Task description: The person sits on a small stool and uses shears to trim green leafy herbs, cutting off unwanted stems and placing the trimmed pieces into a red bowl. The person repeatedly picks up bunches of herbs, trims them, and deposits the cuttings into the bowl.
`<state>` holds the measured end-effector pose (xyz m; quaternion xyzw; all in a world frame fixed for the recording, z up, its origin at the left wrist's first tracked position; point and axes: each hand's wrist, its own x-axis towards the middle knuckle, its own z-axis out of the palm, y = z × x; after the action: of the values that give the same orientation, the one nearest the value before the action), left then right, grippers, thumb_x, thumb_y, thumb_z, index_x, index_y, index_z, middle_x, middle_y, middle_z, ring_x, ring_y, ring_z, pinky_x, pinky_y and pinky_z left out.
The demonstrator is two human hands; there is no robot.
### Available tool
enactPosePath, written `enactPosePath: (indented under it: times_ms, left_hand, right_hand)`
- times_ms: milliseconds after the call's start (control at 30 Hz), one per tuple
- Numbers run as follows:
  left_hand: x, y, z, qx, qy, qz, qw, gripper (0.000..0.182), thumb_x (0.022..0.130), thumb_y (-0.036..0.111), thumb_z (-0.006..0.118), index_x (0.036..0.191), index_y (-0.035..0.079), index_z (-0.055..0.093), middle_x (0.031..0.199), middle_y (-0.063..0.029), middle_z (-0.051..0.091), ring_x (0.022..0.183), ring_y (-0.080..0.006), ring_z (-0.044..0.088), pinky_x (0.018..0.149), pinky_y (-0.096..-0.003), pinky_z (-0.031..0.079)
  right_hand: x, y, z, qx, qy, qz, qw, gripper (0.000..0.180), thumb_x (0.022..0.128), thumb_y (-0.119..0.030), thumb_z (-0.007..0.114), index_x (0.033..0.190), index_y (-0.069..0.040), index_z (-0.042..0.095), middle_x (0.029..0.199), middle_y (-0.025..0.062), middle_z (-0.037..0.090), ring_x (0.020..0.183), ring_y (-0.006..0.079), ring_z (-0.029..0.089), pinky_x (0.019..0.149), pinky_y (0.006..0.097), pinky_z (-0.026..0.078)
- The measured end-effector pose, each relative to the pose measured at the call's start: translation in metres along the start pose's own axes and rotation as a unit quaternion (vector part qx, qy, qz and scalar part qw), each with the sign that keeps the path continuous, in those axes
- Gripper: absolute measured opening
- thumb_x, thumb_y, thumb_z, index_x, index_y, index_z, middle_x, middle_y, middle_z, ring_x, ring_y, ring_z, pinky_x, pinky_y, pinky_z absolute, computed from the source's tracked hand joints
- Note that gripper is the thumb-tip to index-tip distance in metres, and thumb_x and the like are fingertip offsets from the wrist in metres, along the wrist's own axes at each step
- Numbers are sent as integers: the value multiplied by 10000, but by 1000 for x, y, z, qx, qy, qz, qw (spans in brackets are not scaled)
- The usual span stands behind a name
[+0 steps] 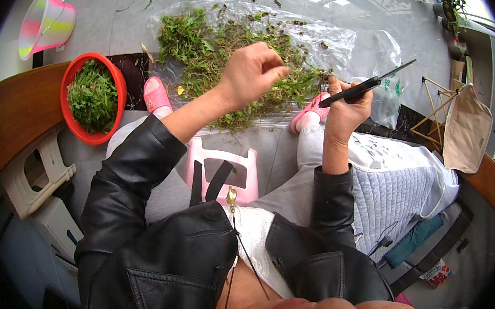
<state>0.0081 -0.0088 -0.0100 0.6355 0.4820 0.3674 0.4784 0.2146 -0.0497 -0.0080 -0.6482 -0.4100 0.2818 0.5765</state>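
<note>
A loose heap of leafy green plants (193, 40) lies on a clear plastic sheet (330, 37) on the floor before me. My left hand (251, 72) hovers above the heap, slightly blurred, its fingers curled and the thumb apart from them; nothing shows in it. My right hand (349, 106) grips a black-handled knife (356, 90), the narrow blade pointing up and to the right. Between that hand's thumb and fingertips is a small green plant (321, 76) with dark roots. Its leaves reach left over the heap.
An oval red basin (122, 90) at left holds cut greens. A coloured bucket (57, 21) stands behind it. A pink stool (252, 171) is between my legs. Right are a folding stool (466, 131), a quilted white cloth (383, 195) and potted plants (448, 0).
</note>
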Motion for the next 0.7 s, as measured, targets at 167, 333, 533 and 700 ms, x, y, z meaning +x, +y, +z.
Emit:
enactPosePath:
  times_ms: [167, 333, 533, 700]
  left_hand:
    - [-8, 8, 14, -19, -43, -9, 999, 123, 781, 125, 736, 805, 16, 684, 713, -45, 558, 609, -100, 527, 551, -262, 424]
    - [-9, 4, 21, -30, -61, -14, 998, 134, 812, 144, 708, 847, 15, 693, 724, -40, 555, 624, -98, 525, 566, -258, 428]
    - [-5, -5, 26, -174, -102, -122, 972, 205, 858, 199, 644, 873, -1, 686, 771, -47, 644, 671, -122, 570, 610, -289, 453]
    - [-2, -6, 21, -280, -193, -230, 912, 219, 893, 226, 635, 923, 16, 692, 752, 37, 606, 688, -38, 497, 636, -228, 421]
  right_hand:
    - [-4, -2, 8, -47, -4, -7, 999, 343, 751, 57, 755, 921, -31, 471, 791, 107, 675, 704, 114, 628, 644, 223, 505]
    - [-9, -7, 13, -20, -15, 14, 1000, 341, 743, 8, 778, 882, -43, 471, 784, 59, 673, 702, 86, 590, 688, 217, 474]
    - [-12, -11, 15, 1, -25, 29, 999, 354, 732, 15, 781, 893, -42, 471, 785, 58, 673, 706, 82, 590, 684, 223, 472]
    - [-15, -9, 16, -10, -42, 21, 999, 351, 744, 22, 769, 927, -39, 475, 799, 68, 672, 719, 90, 596, 681, 220, 473]
